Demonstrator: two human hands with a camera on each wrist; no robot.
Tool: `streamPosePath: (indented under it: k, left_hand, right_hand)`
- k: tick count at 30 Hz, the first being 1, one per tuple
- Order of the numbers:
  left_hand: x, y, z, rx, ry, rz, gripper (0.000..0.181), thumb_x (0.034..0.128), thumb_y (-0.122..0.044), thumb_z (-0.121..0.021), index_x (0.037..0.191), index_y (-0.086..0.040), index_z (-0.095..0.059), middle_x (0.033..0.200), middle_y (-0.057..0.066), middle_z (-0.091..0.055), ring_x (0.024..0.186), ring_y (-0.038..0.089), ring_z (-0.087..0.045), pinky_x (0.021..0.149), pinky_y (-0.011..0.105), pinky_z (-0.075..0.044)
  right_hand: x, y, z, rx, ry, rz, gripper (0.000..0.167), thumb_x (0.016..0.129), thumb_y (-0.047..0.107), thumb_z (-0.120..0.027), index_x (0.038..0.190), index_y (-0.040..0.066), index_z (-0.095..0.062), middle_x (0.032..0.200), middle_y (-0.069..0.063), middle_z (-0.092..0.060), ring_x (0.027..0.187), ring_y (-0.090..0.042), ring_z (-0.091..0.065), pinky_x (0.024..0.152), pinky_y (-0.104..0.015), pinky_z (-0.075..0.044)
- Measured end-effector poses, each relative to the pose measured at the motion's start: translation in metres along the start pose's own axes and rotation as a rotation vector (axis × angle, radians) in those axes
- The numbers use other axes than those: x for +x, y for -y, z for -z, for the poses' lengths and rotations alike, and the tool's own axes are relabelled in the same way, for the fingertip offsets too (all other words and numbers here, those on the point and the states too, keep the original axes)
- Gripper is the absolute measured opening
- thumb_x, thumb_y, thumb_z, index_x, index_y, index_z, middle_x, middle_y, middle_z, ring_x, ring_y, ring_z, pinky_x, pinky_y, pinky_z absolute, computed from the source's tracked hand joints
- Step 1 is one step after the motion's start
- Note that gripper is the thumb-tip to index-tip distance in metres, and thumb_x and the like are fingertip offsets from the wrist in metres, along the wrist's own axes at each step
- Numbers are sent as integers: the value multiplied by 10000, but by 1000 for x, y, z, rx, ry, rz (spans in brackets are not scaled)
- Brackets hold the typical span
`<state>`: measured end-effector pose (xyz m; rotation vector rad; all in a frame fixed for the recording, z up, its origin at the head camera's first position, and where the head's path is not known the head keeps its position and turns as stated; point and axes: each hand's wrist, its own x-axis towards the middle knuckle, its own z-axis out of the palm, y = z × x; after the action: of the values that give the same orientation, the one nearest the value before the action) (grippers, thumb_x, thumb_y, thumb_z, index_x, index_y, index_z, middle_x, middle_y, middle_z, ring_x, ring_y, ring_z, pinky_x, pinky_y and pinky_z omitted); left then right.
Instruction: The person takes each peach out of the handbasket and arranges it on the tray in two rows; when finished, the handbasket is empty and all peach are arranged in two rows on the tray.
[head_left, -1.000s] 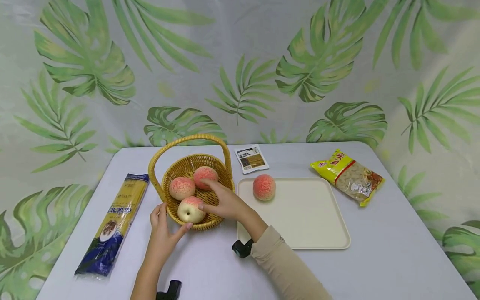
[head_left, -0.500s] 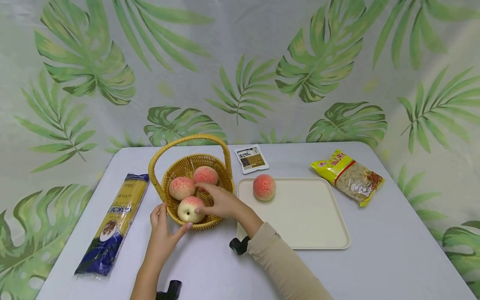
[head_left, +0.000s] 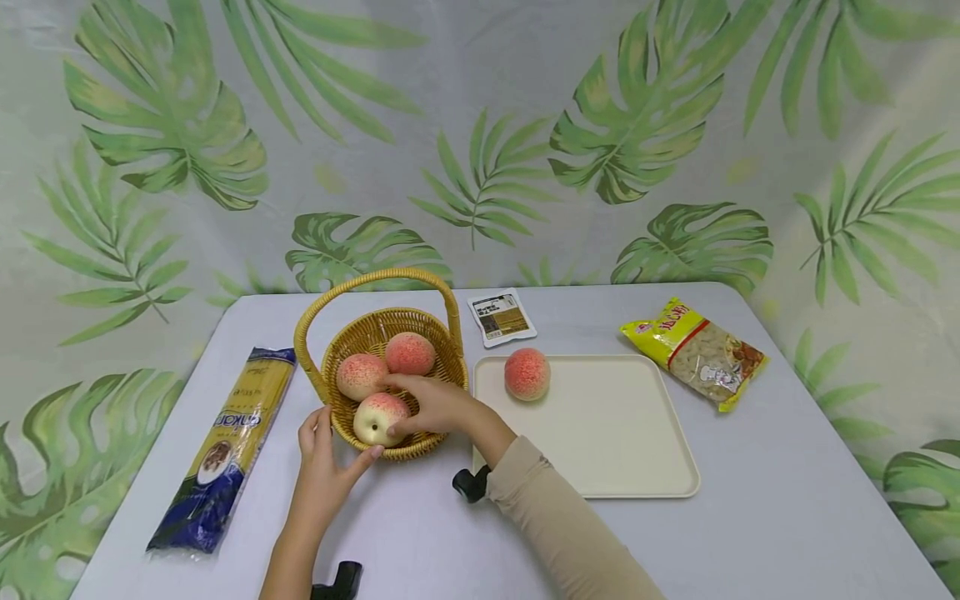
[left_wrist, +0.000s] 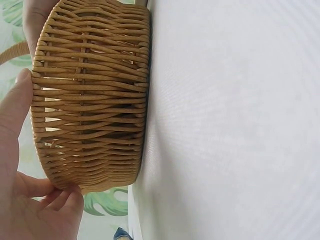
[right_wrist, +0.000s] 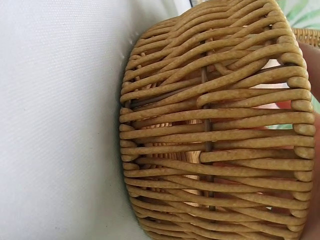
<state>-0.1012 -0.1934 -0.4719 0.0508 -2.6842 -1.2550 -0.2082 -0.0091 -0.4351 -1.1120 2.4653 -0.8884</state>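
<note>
In the head view a wicker basket [head_left: 345,343] with a tall handle holds three peaches: a left one [head_left: 361,375], a rear one [head_left: 410,353] and a pale front one [head_left: 377,417]. My left hand [head_left: 327,460] grips the basket's near left rim, its thumb along the front. The left wrist view shows that hand [left_wrist: 12,150] against the woven side. Reaching in from the right, my right hand [head_left: 442,406] holds the front peach, thumb at its near side and fingers behind it. In the right wrist view, the basket wall [right_wrist: 225,125] hides most of this hand.
A cream tray [head_left: 600,450] right of the basket bears another peach [head_left: 527,374]. Behind it lies a small white-edged packet [head_left: 502,317]. A yellow food bag [head_left: 697,354] rests by the tray's far right corner, and a long pasta pack [head_left: 225,450] lies left of the basket.
My right hand has shifted left and closer in, its fingers moving off the rear peach and round the front one. The left hand stays on the basket rim.
</note>
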Motion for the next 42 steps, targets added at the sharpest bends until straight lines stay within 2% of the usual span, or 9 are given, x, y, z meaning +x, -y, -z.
streamPosePath:
  k: [6,12,20,25,28,32,39,42]
  left_hand:
    - [0,1,0,-7,1,-2,951,753,-371,-714,1391,42,-143,1361,229,-107,1225,398,-248,938,548,-299]
    - [0,0,0,-9,-5,-15,946,757,-357,-715,1388,55,-144,1356,235,-113,1228,392,-241,941,547,-293]
    - [0,1,1,-4,1,4,951,754,-366,-714,1393,43,-139,1363,226,-104,1232,396,-233,938,551,-291]
    - [0,-1,1,-5,1,12,958,751,-375,-713,1395,43,-139,1368,226,-100,1229,410,-243,941,547,-295]
    - [0,-1,1,-3,2,12,962,751,-376,-712,1396,44,-134,1368,226,-100,1225,418,-248,940,546,-299]
    - [0,-2,1,6,1,8,968,751,-374,-711,1397,48,-127,1365,238,-101,1225,427,-244,944,550,-292]
    - [0,-2,1,-2,14,26,979,749,-398,-701,1404,36,-117,1374,227,-92,1245,412,-221,961,539,-277]
    - [0,-1,1,-4,19,29,978,752,-406,-694,1407,32,-114,1379,220,-85,1249,412,-215,963,536,-277]
  right_hand:
    - [4,-1,-2,17,45,47,633,730,351,-726,1298,245,-467,1257,90,-479,1074,-74,-467,898,-275,-379]
    - [7,-1,-4,23,75,60,635,723,302,-742,1291,262,-461,1217,94,-497,1002,-62,-486,863,-254,-390]
    - [7,1,-6,41,46,52,645,693,224,-765,1266,224,-471,1210,37,-479,1036,-72,-457,863,-240,-389]
    - [2,-1,-4,112,-63,24,718,667,211,-758,1311,214,-443,1231,-14,-440,1066,-112,-438,850,-278,-404]
    - [-5,-1,-2,172,-148,-3,741,656,243,-757,1321,259,-431,1202,-20,-424,1022,-135,-460,804,-293,-427]
    - [-18,1,6,269,-263,12,734,643,264,-775,1298,292,-447,1164,-28,-392,1009,-169,-467,792,-321,-442]
    - [-55,-3,34,336,-506,63,731,617,193,-813,1271,234,-489,1208,-44,-352,1085,-198,-407,875,-411,-400]
    - [-78,-5,53,330,-620,97,716,608,99,-804,1253,139,-496,1239,-95,-361,1112,-240,-385,881,-458,-380]
